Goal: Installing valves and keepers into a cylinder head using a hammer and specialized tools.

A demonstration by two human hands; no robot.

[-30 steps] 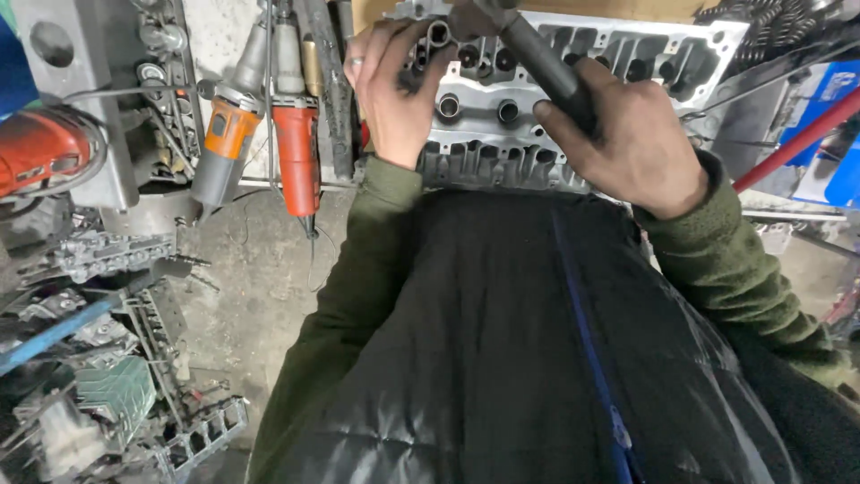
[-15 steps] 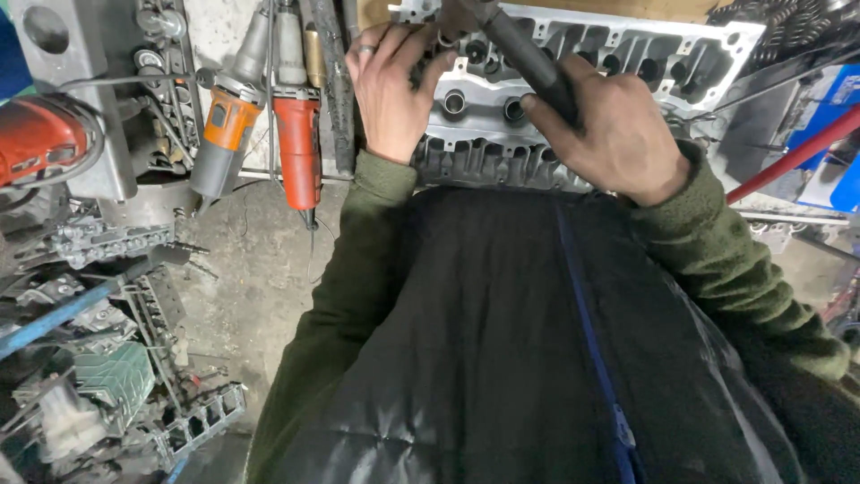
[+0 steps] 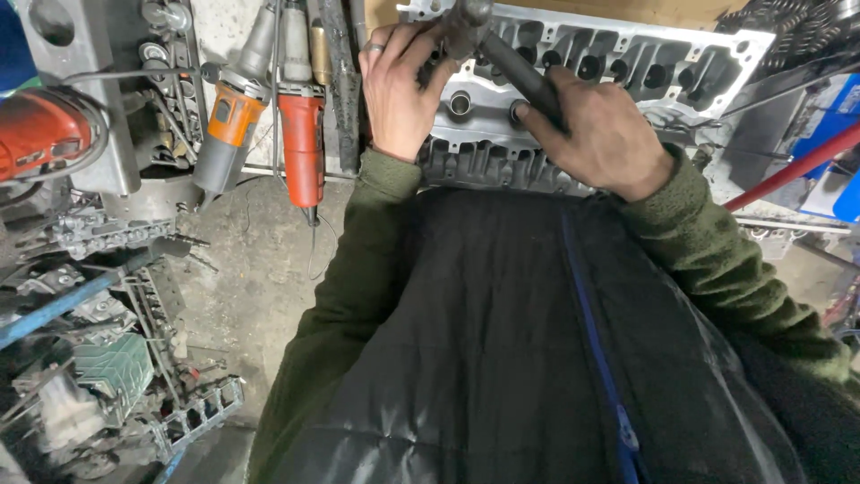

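Note:
A grey metal cylinder head with several round ports lies across the bench in front of me. My right hand grips the dark handle of a long tool that slants up and left over the head. The tool's metal front end is held by my left hand, which wears a ring and rests on the left end of the cylinder head. My dark quilted vest and green sleeves fill the lower middle of the view.
Two power tools hang at the left, one grey and orange, one red. A red machine sits at far left. Metal engine parts and scrap crowd the floor at lower left. A red bar slants at right.
Both hands and the tool have shifted slightly up and left over the cylinder head; the left hand now closes around the tool's front end.

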